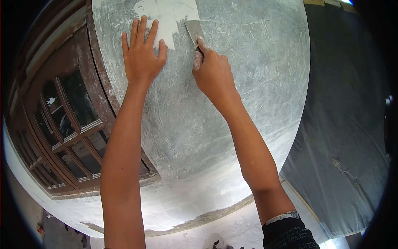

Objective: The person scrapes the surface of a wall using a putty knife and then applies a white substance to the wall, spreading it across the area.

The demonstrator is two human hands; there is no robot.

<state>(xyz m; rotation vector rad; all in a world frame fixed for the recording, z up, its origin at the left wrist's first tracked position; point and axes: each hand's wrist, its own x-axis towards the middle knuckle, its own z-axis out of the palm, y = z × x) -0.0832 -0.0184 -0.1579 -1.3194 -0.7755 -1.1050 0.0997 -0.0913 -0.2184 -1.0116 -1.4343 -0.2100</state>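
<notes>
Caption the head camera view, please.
Right hand holding a scraper against a grey wall, left hand spread at a pale patch's edge.

Before me stands a mottled grey plaster wall (257, 58). On its left is a brown wooden window with rectangular glass panes (69, 106), on its upper part a jagged white patch (168, 18), to its right a dark grey sheet (344, 103).

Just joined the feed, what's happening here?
A person is at a grey wall beside a brown window frame. The right hand holds a scraper, its blade at the edge of a pale patch. The left hand is spread against the wall, fingertips over the patch. Much of the wall around it is mottled grey.
</notes>
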